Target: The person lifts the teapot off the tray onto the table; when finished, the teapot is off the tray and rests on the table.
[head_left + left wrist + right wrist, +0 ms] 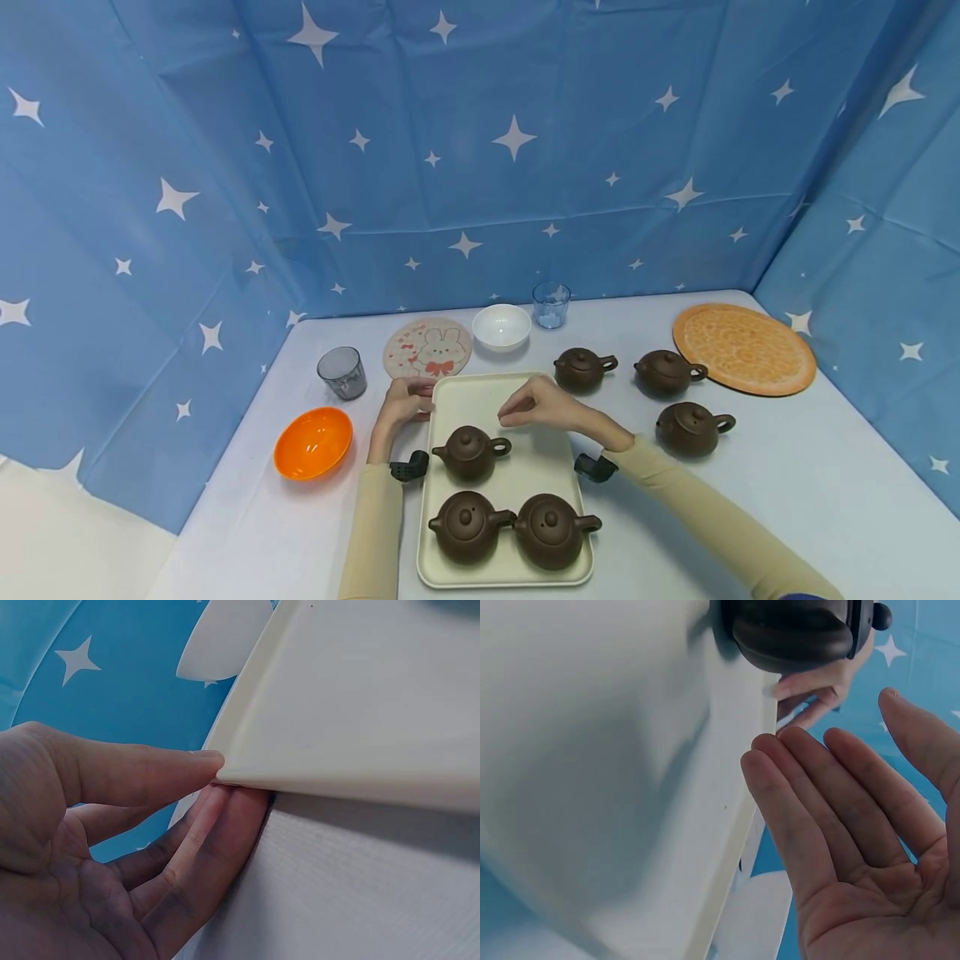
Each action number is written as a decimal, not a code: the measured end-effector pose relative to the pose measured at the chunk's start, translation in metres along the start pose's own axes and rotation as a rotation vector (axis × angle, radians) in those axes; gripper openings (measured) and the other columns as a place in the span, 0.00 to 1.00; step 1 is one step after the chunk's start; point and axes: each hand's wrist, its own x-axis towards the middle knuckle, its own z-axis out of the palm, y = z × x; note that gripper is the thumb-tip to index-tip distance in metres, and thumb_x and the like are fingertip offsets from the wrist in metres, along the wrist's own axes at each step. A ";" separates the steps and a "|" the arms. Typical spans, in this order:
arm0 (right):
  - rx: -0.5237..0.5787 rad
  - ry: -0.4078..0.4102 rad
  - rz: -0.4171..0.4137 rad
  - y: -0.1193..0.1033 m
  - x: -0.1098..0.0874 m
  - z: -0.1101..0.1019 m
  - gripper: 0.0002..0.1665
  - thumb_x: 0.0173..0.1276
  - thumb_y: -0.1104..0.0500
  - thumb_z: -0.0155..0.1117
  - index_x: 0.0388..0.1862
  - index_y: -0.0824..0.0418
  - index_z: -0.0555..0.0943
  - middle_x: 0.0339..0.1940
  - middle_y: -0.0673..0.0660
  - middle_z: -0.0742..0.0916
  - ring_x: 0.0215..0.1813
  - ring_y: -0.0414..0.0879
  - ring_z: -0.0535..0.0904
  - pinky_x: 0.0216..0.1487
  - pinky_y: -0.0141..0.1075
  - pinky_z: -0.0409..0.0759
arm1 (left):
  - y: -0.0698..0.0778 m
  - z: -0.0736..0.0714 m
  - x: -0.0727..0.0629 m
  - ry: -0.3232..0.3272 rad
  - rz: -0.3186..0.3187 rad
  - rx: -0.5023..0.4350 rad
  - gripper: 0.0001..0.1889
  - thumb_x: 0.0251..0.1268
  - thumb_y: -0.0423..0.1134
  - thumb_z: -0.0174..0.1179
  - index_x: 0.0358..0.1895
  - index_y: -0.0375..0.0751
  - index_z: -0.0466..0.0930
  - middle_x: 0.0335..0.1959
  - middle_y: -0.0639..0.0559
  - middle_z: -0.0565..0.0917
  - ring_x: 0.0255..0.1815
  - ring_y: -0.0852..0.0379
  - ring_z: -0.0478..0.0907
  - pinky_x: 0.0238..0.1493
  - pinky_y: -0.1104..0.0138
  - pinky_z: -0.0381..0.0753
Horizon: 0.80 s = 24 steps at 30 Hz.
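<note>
A cream rectangular tray [487, 400] lies on the table with several dark brown teapots in view, some on it. My left hand [406, 404] pinches the tray's far left corner; in the left wrist view the thumb [172, 774] is at the rim and the fingers are beneath it. On the tray, one teapot [469, 454] sits mid-left, with a second teapot [465, 527] and a third teapot [551, 532] side by side at the near end. My right hand [542, 403] hovers over the tray's far right part, its fingers extended and holding nothing in the right wrist view.
Right of the tray stand three more teapots [690, 430], near an orange-patterned round mat [742, 348]. Beyond it are a rabbit mat [420, 346], a white bowl [502, 327] and a blue glass [551, 306]. An orange bowl [313, 443] and a grey glass [342, 373] stand left.
</note>
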 end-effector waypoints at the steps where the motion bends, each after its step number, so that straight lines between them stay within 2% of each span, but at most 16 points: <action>1: 0.000 -0.005 -0.006 -0.001 0.001 0.001 0.15 0.60 0.59 0.69 0.40 0.69 0.86 0.36 0.57 0.90 0.38 0.41 0.86 0.42 0.28 0.83 | 0.000 0.000 0.000 0.002 0.000 0.000 0.26 0.46 0.18 0.57 0.55 0.27 0.78 0.43 0.33 0.82 0.36 0.52 0.81 0.31 0.60 0.86; 11: 0.044 -0.050 -0.027 -0.003 0.006 0.013 0.12 0.61 0.61 0.68 0.38 0.71 0.86 0.35 0.59 0.89 0.38 0.42 0.86 0.43 0.29 0.83 | 0.000 -0.001 0.000 0.004 0.004 -0.004 0.25 0.44 0.17 0.57 0.53 0.26 0.79 0.42 0.33 0.83 0.33 0.54 0.81 0.30 0.61 0.86; 16: 0.041 -0.063 -0.040 -0.003 0.008 0.017 0.10 0.61 0.62 0.68 0.37 0.69 0.87 0.33 0.58 0.90 0.36 0.40 0.86 0.41 0.29 0.83 | -0.001 -0.001 0.002 -0.004 0.001 -0.015 0.26 0.44 0.16 0.57 0.53 0.26 0.79 0.42 0.33 0.82 0.34 0.53 0.81 0.29 0.61 0.86; 24: 0.044 -0.080 -0.004 0.000 0.011 0.023 0.09 0.60 0.60 0.70 0.34 0.66 0.88 0.31 0.55 0.90 0.34 0.36 0.85 0.39 0.28 0.83 | 0.000 -0.001 0.002 0.003 -0.001 -0.012 0.25 0.44 0.16 0.57 0.53 0.26 0.79 0.42 0.33 0.82 0.33 0.54 0.81 0.30 0.61 0.86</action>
